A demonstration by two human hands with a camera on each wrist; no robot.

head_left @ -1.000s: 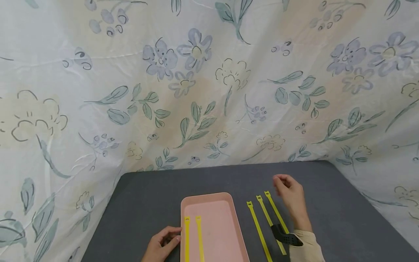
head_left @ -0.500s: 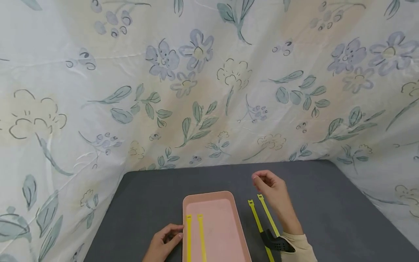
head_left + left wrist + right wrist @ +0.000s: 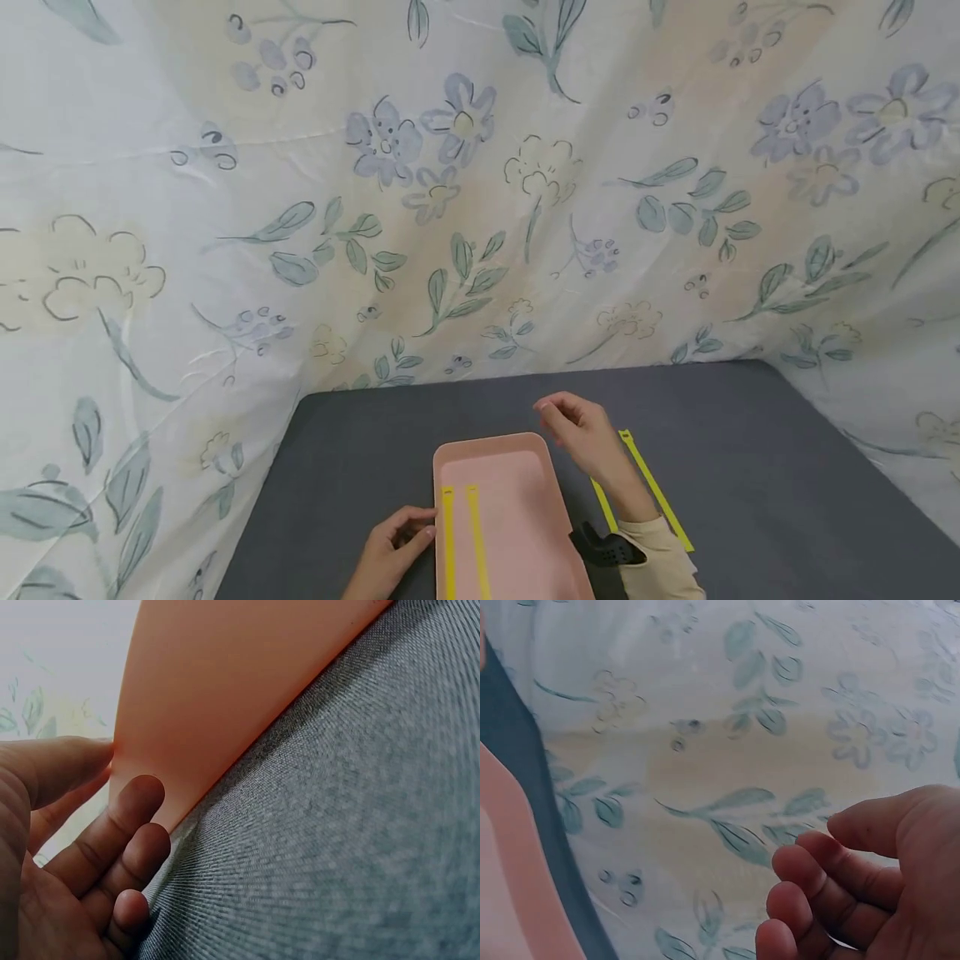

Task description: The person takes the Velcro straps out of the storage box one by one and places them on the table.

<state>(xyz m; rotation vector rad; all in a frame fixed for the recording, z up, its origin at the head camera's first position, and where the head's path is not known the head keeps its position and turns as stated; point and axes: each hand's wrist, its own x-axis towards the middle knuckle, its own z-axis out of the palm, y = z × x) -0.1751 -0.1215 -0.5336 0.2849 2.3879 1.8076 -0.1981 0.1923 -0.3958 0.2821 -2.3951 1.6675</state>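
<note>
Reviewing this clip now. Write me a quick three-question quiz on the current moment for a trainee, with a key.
1. How many yellow strips can be seen lying in the pink tray?
2. True or false: the left hand is at the right edge of the pink tray.
3. What does the right hand hold? A) a yellow strip B) the pink tray C) nothing visible

Key: 1. Two. 2. False; it is at the left edge. 3. C.

Pink tray (image 3: 525, 521) being touched at rim by left hand (image 3: 392, 550); two yellow straps (image 3: 449, 542) being contained inside; right hand (image 3: 583, 435) being held near far-right corner.
</note>
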